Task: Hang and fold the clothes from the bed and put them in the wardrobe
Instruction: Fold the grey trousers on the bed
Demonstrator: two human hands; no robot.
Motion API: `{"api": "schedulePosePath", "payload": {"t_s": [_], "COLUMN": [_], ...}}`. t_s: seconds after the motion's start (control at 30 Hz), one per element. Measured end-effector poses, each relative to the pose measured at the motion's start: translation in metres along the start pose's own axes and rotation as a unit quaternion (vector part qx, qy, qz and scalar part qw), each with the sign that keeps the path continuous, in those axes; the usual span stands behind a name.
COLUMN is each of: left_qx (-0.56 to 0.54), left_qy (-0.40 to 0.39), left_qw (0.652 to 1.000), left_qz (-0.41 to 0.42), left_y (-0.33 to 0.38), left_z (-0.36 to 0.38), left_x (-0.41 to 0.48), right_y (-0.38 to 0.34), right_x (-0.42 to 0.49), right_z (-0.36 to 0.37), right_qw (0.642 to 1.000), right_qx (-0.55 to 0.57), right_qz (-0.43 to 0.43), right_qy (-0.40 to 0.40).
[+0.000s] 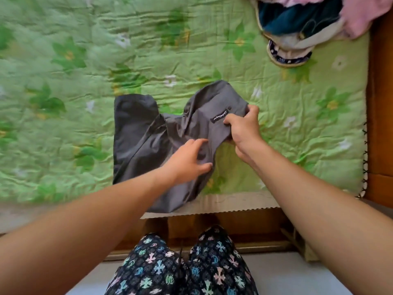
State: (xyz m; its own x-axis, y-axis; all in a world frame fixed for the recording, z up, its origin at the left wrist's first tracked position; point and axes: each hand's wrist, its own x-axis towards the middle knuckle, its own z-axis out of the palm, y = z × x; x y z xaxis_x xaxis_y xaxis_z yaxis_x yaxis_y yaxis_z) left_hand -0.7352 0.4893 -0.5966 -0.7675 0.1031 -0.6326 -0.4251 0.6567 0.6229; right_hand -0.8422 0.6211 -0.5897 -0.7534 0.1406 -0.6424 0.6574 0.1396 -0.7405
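Right hand (244, 133), centre-right of frame: fingers (230, 121) curled tight, thumb up, pinching a bunched edge of the grey garment (144, 137). The grip sits just right of a small black label (219, 119) with white script, too small to read. The fabric under this grip is lifted off the bed in a raised hump.

Left hand (187, 160), just below and left of the right one: fingers (196, 143) half-curled and spread over the cloth, thumb lower down, a dark fold of fabric between them. Contact with the cloth is plain. Cannot tell whether the fold is actually clamped; the hand is slightly blurred.

Grey garment: lies in the middle of the frame, on the near part of the bed. Its left portion is flat and creased, with a squared end pointing to the upper left. Its lower edge reaches the near rim of the mattress.

Bedding: green quilt (85, 60) with a leaf-and-flower print, wrinkled, covering most of the frame.

Upper right corner: pile of clothes (308, 24), pink, dark blue and cream pieces, well apart from the grey garment.

Right edge: wooden bed frame (380, 103).

Bottom centre: the person's patterned trousers (159, 271), dark with pastel crosses, above a pale floor (297, 277).
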Motion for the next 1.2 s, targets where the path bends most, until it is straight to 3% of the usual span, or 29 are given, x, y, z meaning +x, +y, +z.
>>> {"api": "schedulePosePath", "payload": {"t_s": [0.1, 0.23, 0.4, 0.53, 0.63, 0.77, 0.87, 0.97, 1.07, 1.2], "left_qx": [-0.208, -0.343, -0.348, -0.257, -0.177, -0.194, -0.208, -0.222, -0.214, -0.050], "left_qy": [0.037, 0.070, 0.242, 0.375, 0.432, 0.458, 0.455, 0.435, 0.434, 0.434], "left_qw": [0.977, 0.936, 0.902, 0.879, 0.862, 0.843, 0.840, 0.843, 0.854, 0.894], "left_qz": [-0.015, 0.039, 0.078, 0.139, 0.196, 0.204, 0.210, 0.225, 0.193, 0.098], "left_y": [0.023, 0.048, 0.071, 0.080, 0.084, 0.083, 0.076, 0.058, 0.031, -0.004], "left_z": [-0.024, -0.073, -0.144, -0.214, -0.261, -0.320, -0.349, -0.367, -0.382, -0.400], "left_x": [-0.033, -0.083, -0.140, -0.189, -0.227, -0.274, -0.303, -0.323, -0.340, -0.365], "right_y": [-0.064, -0.142, -0.215, -0.271, -0.303, -0.322, -0.308, -0.291, -0.290, -0.300], "right_x": [-0.047, -0.106, -0.180, -0.243, -0.280, -0.297, -0.294, -0.297, -0.305, -0.330], "right_z": [0.022, 0.036, 0.045, 0.052, 0.061, 0.068, 0.090, 0.131, 0.166, 0.193], "right_qw": [0.997, 0.986, 0.968, 0.898, 0.841, 0.723, 0.679, 0.711, 0.743, 0.764], "right_qx": [0.037, 0.107, 0.019, -0.189, -0.295, -0.455, -0.490, -0.427, -0.331, -0.259], "right_qz": [-0.050, 0.005, -0.068, -0.213, -0.329, -0.476, -0.536, -0.558, -0.578, -0.579], "right_qy": [-0.047, -0.127, -0.240, -0.336, -0.313, -0.208, -0.109, -0.040, -0.065, -0.119]}}
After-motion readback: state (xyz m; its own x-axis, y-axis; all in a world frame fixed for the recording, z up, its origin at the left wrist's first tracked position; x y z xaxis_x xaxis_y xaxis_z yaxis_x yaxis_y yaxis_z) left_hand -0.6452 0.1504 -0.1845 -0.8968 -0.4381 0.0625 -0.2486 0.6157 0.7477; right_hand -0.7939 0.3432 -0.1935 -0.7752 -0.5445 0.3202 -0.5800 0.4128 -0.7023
